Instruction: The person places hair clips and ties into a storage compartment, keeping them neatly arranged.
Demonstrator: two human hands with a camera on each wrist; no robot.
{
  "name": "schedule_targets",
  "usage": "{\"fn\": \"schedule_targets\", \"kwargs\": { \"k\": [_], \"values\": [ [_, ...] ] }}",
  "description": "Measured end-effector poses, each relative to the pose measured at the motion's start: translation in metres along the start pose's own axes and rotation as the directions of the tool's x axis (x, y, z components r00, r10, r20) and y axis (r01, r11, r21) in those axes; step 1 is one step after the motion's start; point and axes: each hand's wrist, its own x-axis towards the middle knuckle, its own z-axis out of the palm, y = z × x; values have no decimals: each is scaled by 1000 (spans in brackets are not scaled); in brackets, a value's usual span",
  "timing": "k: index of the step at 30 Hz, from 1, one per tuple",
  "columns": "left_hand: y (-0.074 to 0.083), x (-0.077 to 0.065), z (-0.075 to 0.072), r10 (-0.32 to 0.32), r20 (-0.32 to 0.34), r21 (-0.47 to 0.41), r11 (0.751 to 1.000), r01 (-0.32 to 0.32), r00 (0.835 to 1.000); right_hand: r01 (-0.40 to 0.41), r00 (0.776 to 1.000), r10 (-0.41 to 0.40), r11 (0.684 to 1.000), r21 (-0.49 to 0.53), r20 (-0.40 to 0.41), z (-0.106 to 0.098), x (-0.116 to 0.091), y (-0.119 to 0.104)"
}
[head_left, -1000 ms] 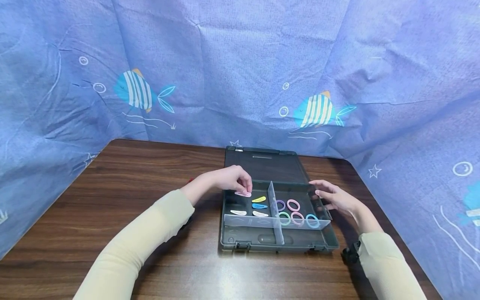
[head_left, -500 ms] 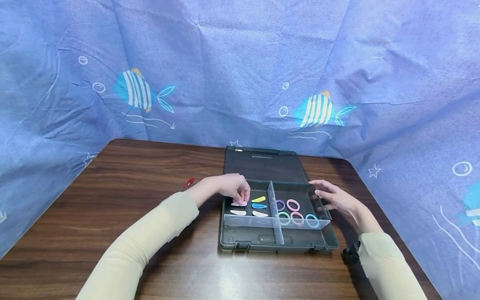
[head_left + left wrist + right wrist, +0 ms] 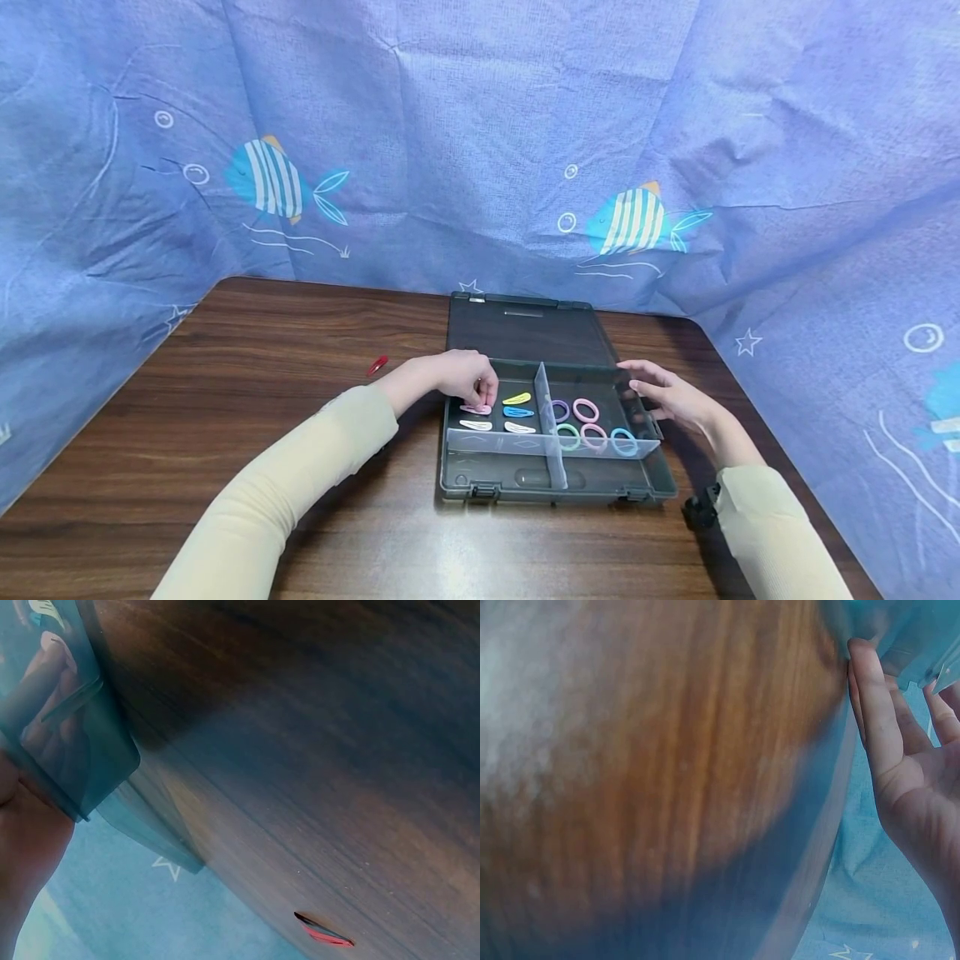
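Observation:
An open dark translucent plastic box (image 3: 502, 483) with dividers lies on the table. My left hand (image 3: 465, 373) reaches into its back left compartment, thumb and fingertips pinching a pink hair clip (image 3: 470, 410) low over the floor. Beside that clip are a yellow hair clip (image 3: 517, 399), a blue hair clip (image 3: 518, 412) and two white hair clips (image 3: 476, 426). My right hand (image 3: 684, 402) touches the box's right wall with fairly straight fingers. A red hair clip (image 3: 378, 365) lies on the table left of the box.
Several hair ties (image 3: 587, 410) in purple, pink, green and blue lie in the back right compartment. The lid (image 3: 528, 333) is folded back towards the blue fish-print cloth (image 3: 480, 167). Brown wooden table (image 3: 300, 333) extends left and in front.
My left hand has lowered the pink clip and brought it slightly nearer and left, above a white clip. The red clip has come into sight behind the forearm. My right hand has stayed put.

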Motion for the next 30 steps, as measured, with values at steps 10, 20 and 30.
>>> {"fn": "schedule_targets", "kwargs": {
  "k": [10,20,30],
  "values": [
    [0,0,1,-8,-20,-12,1000,7,1000,27,999,-27,1000,15,18,-1,1,3],
    [-1,-7,-6,62,-33,-141,988,-66,998,24,1000,-25,1000,13,15,0,0,3],
    [-3,-25,-17,90,-100,-198,974,-109,991,0,1000,0,1000,31,7,0,1,3]
  ]
}}
